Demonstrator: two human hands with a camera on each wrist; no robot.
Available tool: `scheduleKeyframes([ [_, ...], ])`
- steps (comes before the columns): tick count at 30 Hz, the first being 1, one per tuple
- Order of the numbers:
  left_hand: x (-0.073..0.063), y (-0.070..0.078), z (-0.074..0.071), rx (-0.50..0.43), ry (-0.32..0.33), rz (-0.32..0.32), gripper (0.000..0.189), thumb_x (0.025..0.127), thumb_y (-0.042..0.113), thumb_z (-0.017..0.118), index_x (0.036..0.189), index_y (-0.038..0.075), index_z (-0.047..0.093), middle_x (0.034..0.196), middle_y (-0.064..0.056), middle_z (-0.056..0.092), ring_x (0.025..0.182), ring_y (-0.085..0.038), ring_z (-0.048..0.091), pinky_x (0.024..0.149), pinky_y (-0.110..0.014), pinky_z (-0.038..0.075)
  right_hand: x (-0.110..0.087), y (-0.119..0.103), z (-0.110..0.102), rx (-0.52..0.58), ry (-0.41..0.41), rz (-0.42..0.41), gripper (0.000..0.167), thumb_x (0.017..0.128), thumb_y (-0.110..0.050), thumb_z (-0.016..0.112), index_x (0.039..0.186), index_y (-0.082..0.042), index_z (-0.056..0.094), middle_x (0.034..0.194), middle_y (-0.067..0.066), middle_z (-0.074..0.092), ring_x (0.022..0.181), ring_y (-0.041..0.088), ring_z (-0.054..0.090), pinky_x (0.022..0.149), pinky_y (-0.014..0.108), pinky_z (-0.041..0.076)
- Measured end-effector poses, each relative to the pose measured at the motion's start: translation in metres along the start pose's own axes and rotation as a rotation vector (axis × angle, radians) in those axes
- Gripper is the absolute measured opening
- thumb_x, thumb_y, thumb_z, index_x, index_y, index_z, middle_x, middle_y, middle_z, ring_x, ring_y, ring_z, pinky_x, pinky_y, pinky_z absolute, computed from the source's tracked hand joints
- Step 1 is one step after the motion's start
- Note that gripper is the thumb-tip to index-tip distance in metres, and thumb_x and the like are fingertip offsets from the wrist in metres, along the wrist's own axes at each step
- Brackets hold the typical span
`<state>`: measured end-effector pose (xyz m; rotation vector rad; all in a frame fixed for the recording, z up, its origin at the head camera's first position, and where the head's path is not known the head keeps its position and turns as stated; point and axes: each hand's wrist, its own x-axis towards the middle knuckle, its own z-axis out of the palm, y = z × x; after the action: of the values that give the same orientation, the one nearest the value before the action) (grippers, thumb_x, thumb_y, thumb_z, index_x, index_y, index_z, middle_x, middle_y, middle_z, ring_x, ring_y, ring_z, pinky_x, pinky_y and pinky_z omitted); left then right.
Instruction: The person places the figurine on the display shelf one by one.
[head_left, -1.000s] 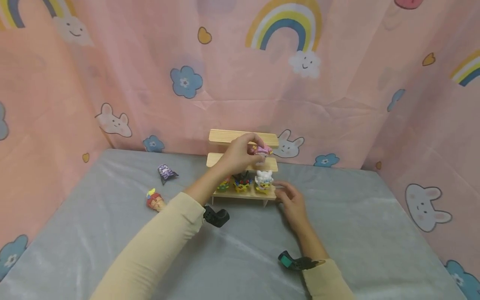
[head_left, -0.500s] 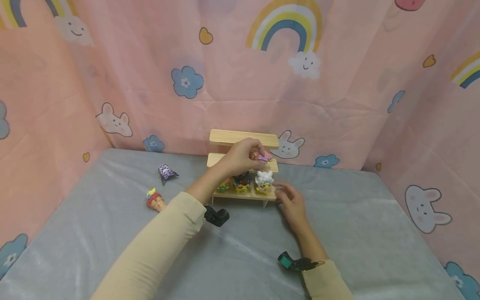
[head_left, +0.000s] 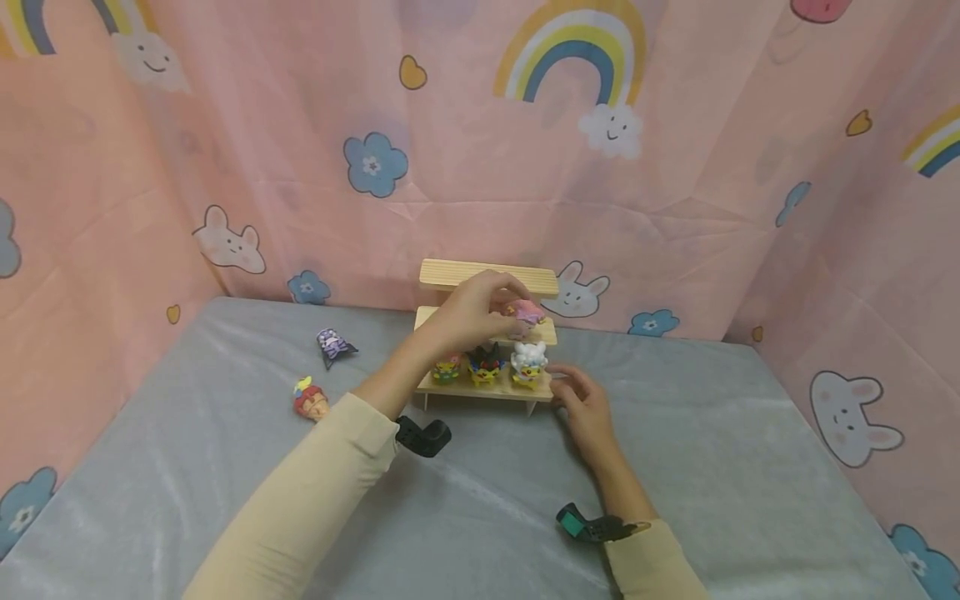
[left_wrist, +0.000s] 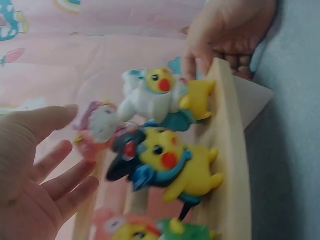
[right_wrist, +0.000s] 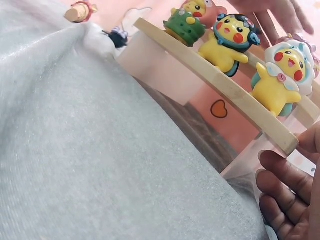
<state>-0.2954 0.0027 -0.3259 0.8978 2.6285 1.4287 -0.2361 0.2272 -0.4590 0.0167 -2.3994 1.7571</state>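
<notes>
A pink-haired figurine (head_left: 527, 312) stands at the right end of the middle step of a three-tier wooden display shelf (head_left: 487, 275). Around it hovers my left hand (head_left: 476, 312), its fingers spread and apart from the figurine in the left wrist view. My right hand (head_left: 587, 412) holds the right end of the bottom step, thumb at the board's corner and curled fingers below. On that step stand three yellow figurines: one in a white hood (right_wrist: 287, 75), one in a dark hat (right_wrist: 230, 45) and one in a green outfit (right_wrist: 185, 27).
On the grey cloth (head_left: 697, 433) to the left lie a purple-and-black figurine (head_left: 333, 346) and an ice-cream-cone piece (head_left: 310, 400), partly behind the left sleeve. A pink printed curtain (head_left: 450, 183) hangs close behind the shelf. Each wrist wears a black camera band.
My left hand has lowered the pink-haired figurine onto the middle step and loosened its fingers from it, rising slightly. My right hand has stayed at the shelf's end.
</notes>
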Motion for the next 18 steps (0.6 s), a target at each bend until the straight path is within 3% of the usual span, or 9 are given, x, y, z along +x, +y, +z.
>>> scheduleKeyframes([
  [6,-0.019,0.002,-0.026,-0.079,0.057,-0.026,0.025,0.098,0.023,0.068,0.121,0.013,0.064,0.133,-0.005,0.061,0.125,-0.026,0.065,0.103,-0.042,0.054,0.002,-0.001,0.003,-0.008,-0.004,0.003,0.025,0.101,-0.009,0.055,0.121,-0.003,0.068,0.101,0.015,0.07,0.081,0.007,0.062,0.074,0.023,0.053],
  [12,-0.044,-0.004,-0.052,-0.01,0.147,-0.016,0.023,0.099,0.019,0.065,0.12,0.009,0.066,0.127,-0.008,0.063,0.12,-0.028,0.066,0.103,-0.045,0.052,0.003,-0.002,0.004,-0.027,-0.011,0.008,0.026,0.101,-0.01,0.054,0.123,-0.003,0.067,0.106,0.019,0.069,0.083,0.005,0.063,0.076,0.022,0.054],
  [18,-0.074,-0.024,-0.073,0.072,0.231,-0.043,0.023,0.1,0.021,0.065,0.119,0.01,0.066,0.121,-0.009,0.067,0.116,-0.028,0.066,0.101,-0.048,0.053,-0.001,-0.004,0.002,-0.046,-0.013,0.031,0.026,0.102,-0.011,0.053,0.124,-0.004,0.066,0.107,0.017,0.069,0.083,0.005,0.062,0.076,0.022,0.054],
])
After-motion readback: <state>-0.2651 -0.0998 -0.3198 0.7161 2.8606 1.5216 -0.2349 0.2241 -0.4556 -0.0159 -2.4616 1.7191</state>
